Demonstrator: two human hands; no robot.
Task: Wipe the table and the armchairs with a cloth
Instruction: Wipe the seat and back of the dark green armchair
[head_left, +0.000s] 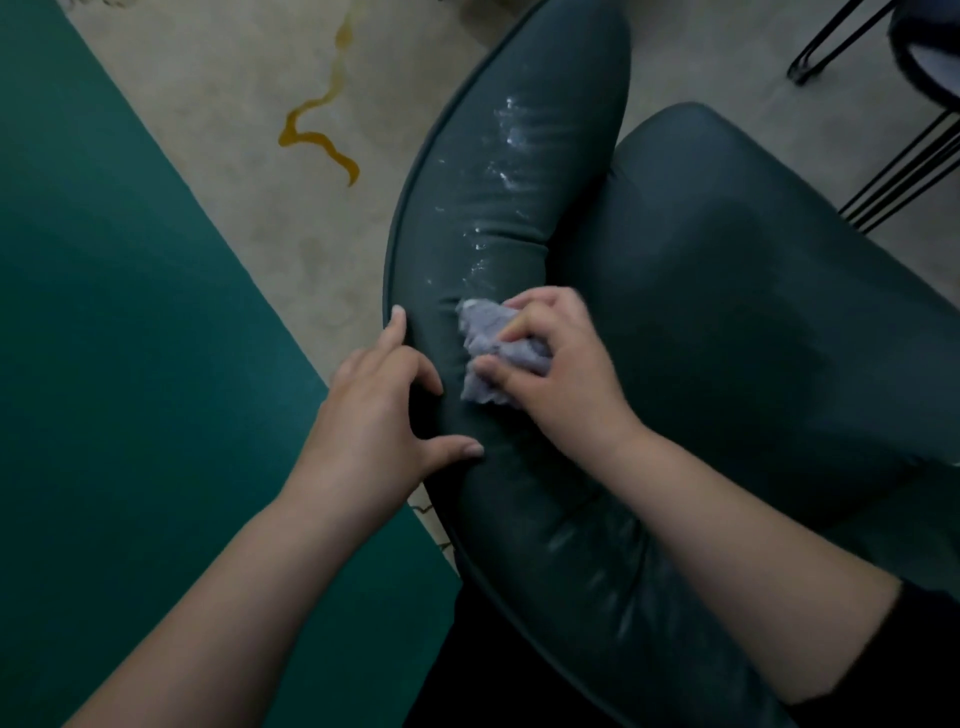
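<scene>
Far to the left of where I hold the cloth, I see a flat dark green surface (114, 322) that fills that side. Next to it is a pale floor (249, 171) with a wavy yellow line (319, 130) on it.

Closer in, my left hand (384, 415) rests on the outer edge of the dark green padded leather armchair (727, 291). Its fingers are spread and fairly straight, and it holds nothing. The thumb lies flat on the curved backrest, a little below and left of the cloth.

Just beside it, my right hand (556, 374) grips the small crumpled grey-purple cloth (493, 358). The fingers and thumb curl round it and press it down on top of the backrest. Most of the cloth sticks out on the left side of my grip, near my left hand but not touching it.

Up and away from the cloth, the backrest has shiny wet streaks (498, 182) along it. To the right of my grip is the soft seat cushion. Far off to the upper right, thin black metal legs (909, 161) stand on the floor.
</scene>
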